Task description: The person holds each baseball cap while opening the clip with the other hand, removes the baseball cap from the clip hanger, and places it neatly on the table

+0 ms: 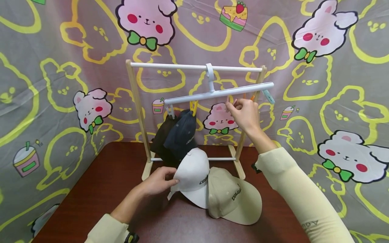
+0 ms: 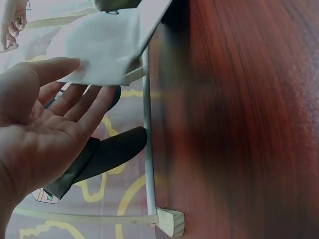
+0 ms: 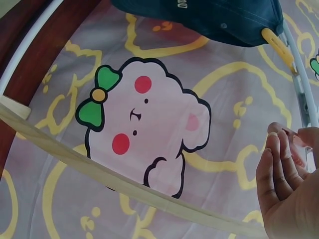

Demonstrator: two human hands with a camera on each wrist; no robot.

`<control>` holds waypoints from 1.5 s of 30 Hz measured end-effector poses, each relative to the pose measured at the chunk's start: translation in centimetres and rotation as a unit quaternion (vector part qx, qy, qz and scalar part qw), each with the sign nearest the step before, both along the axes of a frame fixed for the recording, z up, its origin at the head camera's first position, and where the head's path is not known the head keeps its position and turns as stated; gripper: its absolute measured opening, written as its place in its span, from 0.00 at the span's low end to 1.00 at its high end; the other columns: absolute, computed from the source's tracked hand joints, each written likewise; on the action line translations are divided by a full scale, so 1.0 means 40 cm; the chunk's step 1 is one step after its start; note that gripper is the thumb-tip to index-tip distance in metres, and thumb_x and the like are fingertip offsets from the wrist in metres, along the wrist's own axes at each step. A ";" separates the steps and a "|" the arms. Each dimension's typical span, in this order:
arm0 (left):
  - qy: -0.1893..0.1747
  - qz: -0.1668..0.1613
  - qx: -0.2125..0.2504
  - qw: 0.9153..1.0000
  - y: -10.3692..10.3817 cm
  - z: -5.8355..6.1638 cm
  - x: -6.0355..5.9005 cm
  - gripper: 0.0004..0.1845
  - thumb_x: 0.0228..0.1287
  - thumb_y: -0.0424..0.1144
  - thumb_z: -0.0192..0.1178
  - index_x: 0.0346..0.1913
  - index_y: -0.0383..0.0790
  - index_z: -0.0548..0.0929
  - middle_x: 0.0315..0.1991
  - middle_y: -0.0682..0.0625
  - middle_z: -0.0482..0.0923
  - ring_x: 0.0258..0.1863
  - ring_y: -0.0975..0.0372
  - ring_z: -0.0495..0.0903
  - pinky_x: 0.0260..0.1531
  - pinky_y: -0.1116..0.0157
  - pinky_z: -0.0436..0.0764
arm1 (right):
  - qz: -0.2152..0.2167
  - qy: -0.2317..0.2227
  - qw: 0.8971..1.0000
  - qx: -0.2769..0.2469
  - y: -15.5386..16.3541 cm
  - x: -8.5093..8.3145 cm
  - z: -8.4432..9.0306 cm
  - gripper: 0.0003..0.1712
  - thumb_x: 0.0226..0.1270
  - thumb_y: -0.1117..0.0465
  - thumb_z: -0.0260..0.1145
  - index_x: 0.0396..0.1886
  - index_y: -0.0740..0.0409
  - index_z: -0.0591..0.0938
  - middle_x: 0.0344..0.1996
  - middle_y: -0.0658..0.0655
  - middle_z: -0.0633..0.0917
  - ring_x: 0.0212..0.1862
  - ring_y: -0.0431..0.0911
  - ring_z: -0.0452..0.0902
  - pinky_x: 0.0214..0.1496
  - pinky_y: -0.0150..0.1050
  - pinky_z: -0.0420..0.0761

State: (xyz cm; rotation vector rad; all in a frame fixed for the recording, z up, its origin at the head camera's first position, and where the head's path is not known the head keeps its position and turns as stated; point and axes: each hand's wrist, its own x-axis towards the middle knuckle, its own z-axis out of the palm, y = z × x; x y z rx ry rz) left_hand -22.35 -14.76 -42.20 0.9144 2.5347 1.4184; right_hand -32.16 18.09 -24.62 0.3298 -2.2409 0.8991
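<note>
A white cap [image 1: 192,168] is held at its back edge by my left hand [image 1: 160,180], thumb on one side and fingers on the other in the left wrist view. Its brim overlaps a beige cap [image 1: 222,192] lying on the table. My right hand [image 1: 247,113] is raised under the white hanger's bar [image 1: 240,90], fingers bent close to an orange clip [image 1: 252,97]; I cannot tell whether they pinch anything. From the hanger's lower left side hang a dark navy cap [image 1: 183,131] on a yellow clip [image 1: 193,107] and a black cap [image 1: 159,141] by a grey clip [image 1: 171,110].
The hanger hooks over the white top rail [image 1: 170,65] of a wooden-sided rack [image 1: 138,101], tilting down to the left. A teal clip [image 1: 268,96] dangles at its right end. The rack stands on a dark red-brown table [image 1: 100,182], before a patterned cloth [image 1: 103,33].
</note>
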 end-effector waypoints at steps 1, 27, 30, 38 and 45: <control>0.001 0.000 -0.003 1.000 -0.002 0.001 0.001 0.08 0.68 0.31 0.65 0.48 0.36 0.86 0.44 0.46 0.86 0.41 0.60 0.83 0.41 0.67 0.80 | 0.002 0.001 1.000 -0.001 0.000 0.000 0.001 0.18 0.71 0.48 0.68 0.30 0.57 0.89 0.21 0.55 0.88 0.23 0.45 0.83 0.20 0.33 0.71; -0.027 0.019 -0.002 0.999 -0.076 0.011 -0.021 0.04 0.70 0.28 0.60 0.43 0.31 0.84 0.36 0.38 0.85 0.36 0.47 0.85 0.39 0.60 0.85 | 0.025 0.011 1.000 0.015 0.014 -0.008 -0.001 0.13 0.71 0.59 0.62 0.38 0.59 0.90 0.23 0.55 0.89 0.24 0.43 0.84 0.28 0.33 0.74; -0.009 0.032 -0.010 0.999 -0.080 0.018 -0.025 0.05 0.70 0.28 0.61 0.44 0.31 0.84 0.37 0.41 0.85 0.37 0.50 0.85 0.39 0.63 0.84 | 0.036 0.010 0.999 0.024 0.015 -0.005 -0.004 0.12 0.70 0.59 0.62 0.38 0.59 0.90 0.25 0.55 0.89 0.27 0.45 0.83 0.30 0.33 0.75; 0.060 0.131 0.011 0.990 -0.068 0.055 -0.045 0.11 0.71 0.30 0.61 0.53 0.35 0.82 0.48 0.44 0.84 0.48 0.54 0.84 0.52 0.52 0.80 | 0.075 0.028 0.996 0.050 0.013 0.002 -0.007 0.10 0.70 0.62 0.63 0.40 0.62 0.89 0.30 0.57 0.88 0.29 0.51 0.83 0.34 0.38 0.78; 0.083 0.171 0.096 0.977 -0.041 0.104 -0.059 0.23 0.71 0.28 0.60 0.67 0.31 0.72 0.62 0.36 0.75 0.63 0.44 0.76 0.62 0.48 0.76 | 0.094 0.031 0.993 0.069 0.000 0.005 -0.003 0.10 0.71 0.62 0.62 0.41 0.62 0.88 0.31 0.57 0.89 0.29 0.50 0.84 0.35 0.43 0.80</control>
